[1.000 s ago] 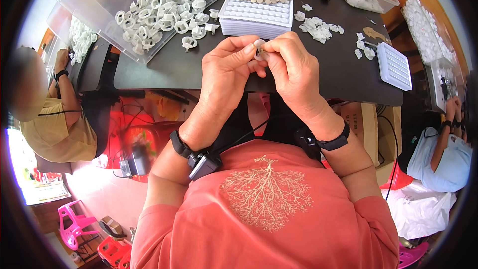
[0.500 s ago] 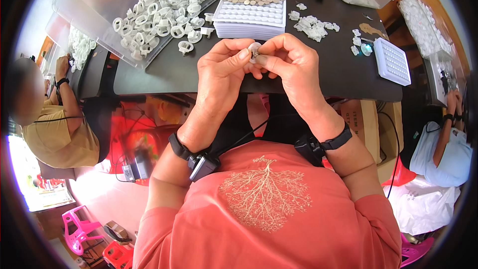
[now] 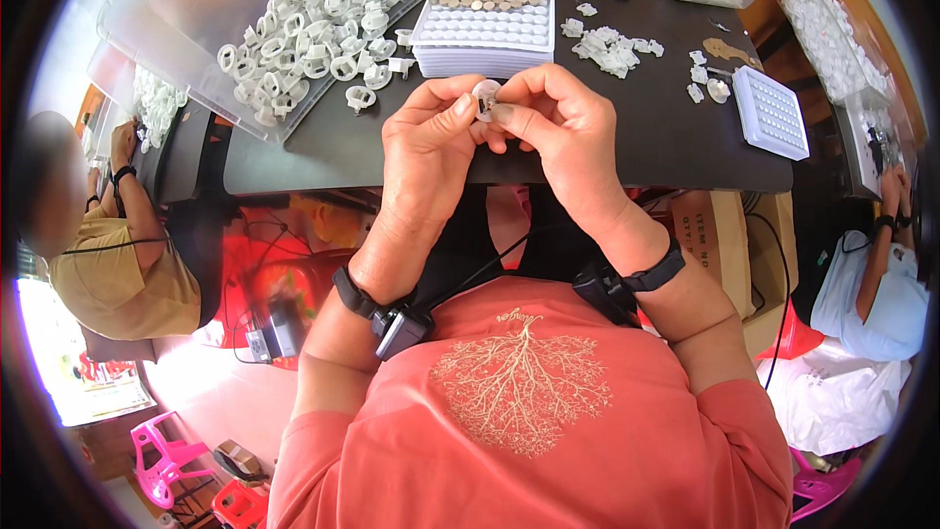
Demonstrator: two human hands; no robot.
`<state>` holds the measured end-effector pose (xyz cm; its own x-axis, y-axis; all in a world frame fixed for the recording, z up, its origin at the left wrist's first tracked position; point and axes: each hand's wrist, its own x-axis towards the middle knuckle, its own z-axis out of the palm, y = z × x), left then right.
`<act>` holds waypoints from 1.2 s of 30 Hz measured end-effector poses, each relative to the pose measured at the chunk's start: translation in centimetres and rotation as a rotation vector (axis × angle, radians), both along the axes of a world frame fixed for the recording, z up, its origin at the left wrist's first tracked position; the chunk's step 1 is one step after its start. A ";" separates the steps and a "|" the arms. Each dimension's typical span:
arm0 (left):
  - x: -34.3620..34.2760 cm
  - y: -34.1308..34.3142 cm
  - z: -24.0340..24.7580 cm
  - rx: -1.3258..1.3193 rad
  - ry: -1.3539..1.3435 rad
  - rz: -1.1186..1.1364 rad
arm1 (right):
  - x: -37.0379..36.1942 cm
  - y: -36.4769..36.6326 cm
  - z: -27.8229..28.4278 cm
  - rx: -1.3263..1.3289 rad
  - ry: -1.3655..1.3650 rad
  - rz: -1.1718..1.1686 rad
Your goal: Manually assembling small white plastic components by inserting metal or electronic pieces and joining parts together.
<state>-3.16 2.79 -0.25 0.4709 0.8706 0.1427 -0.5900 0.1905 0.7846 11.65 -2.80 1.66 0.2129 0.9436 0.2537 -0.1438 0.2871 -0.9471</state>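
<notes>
Above the front part of the dark table, a small round translucent plastic housing (image 3: 485,96) is held between my two hands. My left hand (image 3: 428,137) pinches its left side between thumb and index finger. The thumb and index finger of my right hand (image 3: 566,127) meet at its right side; whether they also hold a smaller part is hidden. Just beyond my fingers stands a stack of white trays (image 3: 480,64), with several silvery button cells (image 3: 499,0) across the back of the top one. Similar loose housings (image 3: 323,34) are heaped to the left.
A clear plastic bin (image 3: 186,64) lies under the heap. Small clear parts (image 3: 609,52) are scattered right of the stack. Another white tray (image 3: 771,113) sits by the right edge, near a round piece (image 3: 718,90). Co-workers sit left (image 3: 127,264) and right (image 3: 867,284).
My hands and the housing have shifted slightly left, and the housing now shows more of its round face. The round piece near the right tray glowed bluish before and now looks whitish.
</notes>
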 end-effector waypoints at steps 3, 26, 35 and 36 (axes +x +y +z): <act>0.1 0.1 -0.1 -0.033 -0.030 -0.022 | -0.2 -0.3 -0.6 0.131 -0.136 -0.061; 0.2 -0.2 0.4 -0.004 0.029 -0.061 | 0.9 -0.3 -0.8 0.642 -0.820 -0.333; 0.1 -0.3 0.6 0.013 0.041 -0.069 | 1.2 0.3 -0.5 0.554 -0.613 -0.246; 0.1 -0.3 0.5 0.014 0.039 -0.059 | 1.2 0.4 -0.6 0.553 -0.614 -0.247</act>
